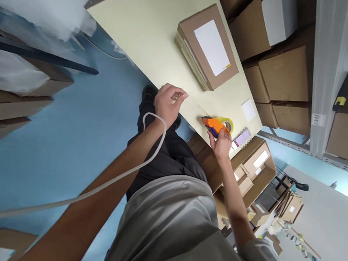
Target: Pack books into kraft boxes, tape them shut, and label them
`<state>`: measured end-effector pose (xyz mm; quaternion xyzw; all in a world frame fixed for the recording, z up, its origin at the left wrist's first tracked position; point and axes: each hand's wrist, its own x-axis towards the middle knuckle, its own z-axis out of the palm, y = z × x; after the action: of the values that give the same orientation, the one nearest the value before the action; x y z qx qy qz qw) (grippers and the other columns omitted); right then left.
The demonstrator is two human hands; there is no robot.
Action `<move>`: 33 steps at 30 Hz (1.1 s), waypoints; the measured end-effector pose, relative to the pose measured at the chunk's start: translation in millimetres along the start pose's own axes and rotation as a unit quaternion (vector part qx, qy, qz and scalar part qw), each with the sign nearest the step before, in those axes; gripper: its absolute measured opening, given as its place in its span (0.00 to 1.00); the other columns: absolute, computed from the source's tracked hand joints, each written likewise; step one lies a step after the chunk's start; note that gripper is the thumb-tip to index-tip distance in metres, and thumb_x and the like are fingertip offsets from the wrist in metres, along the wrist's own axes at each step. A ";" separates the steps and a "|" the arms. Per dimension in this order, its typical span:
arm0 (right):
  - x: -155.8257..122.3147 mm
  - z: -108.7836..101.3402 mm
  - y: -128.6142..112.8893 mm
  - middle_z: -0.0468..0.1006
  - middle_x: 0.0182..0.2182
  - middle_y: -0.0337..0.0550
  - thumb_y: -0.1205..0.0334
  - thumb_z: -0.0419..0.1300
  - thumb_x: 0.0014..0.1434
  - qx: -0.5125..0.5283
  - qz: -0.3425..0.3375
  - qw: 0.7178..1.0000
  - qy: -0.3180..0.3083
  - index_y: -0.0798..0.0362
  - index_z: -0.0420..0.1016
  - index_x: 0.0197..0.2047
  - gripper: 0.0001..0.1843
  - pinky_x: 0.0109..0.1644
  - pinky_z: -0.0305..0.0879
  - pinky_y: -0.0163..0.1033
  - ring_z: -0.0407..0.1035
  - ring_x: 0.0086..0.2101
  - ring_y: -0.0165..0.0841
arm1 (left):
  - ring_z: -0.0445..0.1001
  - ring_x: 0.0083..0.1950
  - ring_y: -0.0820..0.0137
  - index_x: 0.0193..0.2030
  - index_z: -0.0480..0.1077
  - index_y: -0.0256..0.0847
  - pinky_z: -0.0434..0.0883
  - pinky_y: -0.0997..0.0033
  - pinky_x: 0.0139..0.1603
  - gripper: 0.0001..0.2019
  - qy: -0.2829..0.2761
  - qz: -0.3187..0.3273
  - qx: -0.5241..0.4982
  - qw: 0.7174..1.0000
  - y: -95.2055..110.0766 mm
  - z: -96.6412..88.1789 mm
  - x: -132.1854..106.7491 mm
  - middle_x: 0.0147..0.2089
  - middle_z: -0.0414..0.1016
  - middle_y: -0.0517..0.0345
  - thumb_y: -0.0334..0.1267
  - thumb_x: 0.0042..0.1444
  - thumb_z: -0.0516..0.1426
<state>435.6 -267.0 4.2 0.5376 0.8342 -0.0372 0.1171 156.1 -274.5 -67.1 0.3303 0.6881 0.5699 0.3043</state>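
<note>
My left hand [167, 104] is at the near edge of the cream table [143, 26], thumb and fingertips pinched together. Whatever may be between those fingertips is too small to make out. In my right hand [222, 146] is an orange tape dispenser [214, 124] with a roll of yellowish tape [228, 122], resting on or just above the table. A closed brown cardboard box [189, 30] with a blank white label [211, 46] lies on the table beyond my hands. Near the dispenser lies a phone-like thing [240, 139], partly blurred out.
A small white paper [248, 109] lies at the table's far edge. An open carton [258, 170] with smaller boxes stands at the right. Shelves of boxes [285, 73] line the far side. A pale cord [108, 189] loops over my left forearm.
</note>
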 end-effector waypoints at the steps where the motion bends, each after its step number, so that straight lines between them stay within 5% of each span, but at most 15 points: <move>1: 6.1 7.3 -4.0 0.87 0.42 0.64 0.38 0.57 0.82 -0.011 0.016 1.000 0.016 0.61 0.79 0.57 0.30 0.63 0.78 0.58 0.84 0.45 0.52 | 0.79 0.46 0.63 0.43 0.78 0.47 0.80 0.60 0.53 0.06 0.009 0.007 -0.006 1.000 -5.3 8.9 7.1 0.44 0.81 0.54 0.42 0.72 0.68; 8: 33.3 43.1 -21.9 0.86 0.43 0.65 0.43 0.59 0.81 -0.025 0.087 0.994 0.061 0.64 0.77 0.60 0.28 0.64 0.77 0.58 0.84 0.47 0.53 | 0.79 0.54 0.60 0.47 0.77 0.49 0.79 0.57 0.52 0.11 0.005 0.022 -0.046 0.999 -26.6 40.9 49.5 0.49 0.82 0.52 0.52 0.77 0.63; 18: 54.3 56.2 -20.6 0.86 0.43 0.69 0.41 0.55 0.82 -0.015 0.089 0.992 0.093 0.62 0.77 0.60 0.29 0.63 0.79 0.63 0.84 0.48 0.57 | 0.70 0.65 0.64 0.53 0.75 0.46 0.69 0.55 0.53 0.39 -0.055 -0.058 0.030 0.996 -13.3 50.7 59.0 0.48 0.78 0.55 0.78 0.76 0.41; 23: 66.0 52.3 -20.0 0.86 0.43 0.70 0.40 0.55 0.82 0.009 0.118 0.991 0.058 0.62 0.78 0.58 0.30 0.64 0.78 0.64 0.84 0.48 0.58 | 0.72 0.66 0.62 0.52 0.75 0.46 0.70 0.53 0.54 0.37 -0.011 -0.070 0.012 0.997 -15.6 64.1 60.7 0.49 0.78 0.53 0.77 0.77 0.43; 27: 69.1 52.6 -20.2 0.86 0.39 0.65 0.37 0.54 0.81 0.031 0.117 0.988 0.099 0.60 0.78 0.55 0.31 0.62 0.79 0.64 0.84 0.44 0.56 | 0.78 0.65 0.57 0.54 0.77 0.49 0.76 0.52 0.57 0.31 0.058 -0.081 -0.051 0.994 -19.8 82.6 58.0 0.58 0.79 0.47 0.74 0.76 0.51; 33: 66.6 50.5 -28.4 0.86 0.41 0.68 0.37 0.55 0.81 0.079 0.112 0.987 0.090 0.59 0.79 0.54 0.30 0.64 0.77 0.66 0.83 0.47 0.58 | 0.78 0.69 0.57 0.71 0.73 0.49 0.78 0.48 0.64 0.30 0.109 -0.119 -0.073 0.984 -8.1 103.3 59.6 0.72 0.75 0.44 0.67 0.80 0.49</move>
<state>391.4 -229.3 -62.3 0.6361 0.7705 -0.0410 0.0026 201.8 -167.6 -94.7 0.1586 0.7080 0.6111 0.3164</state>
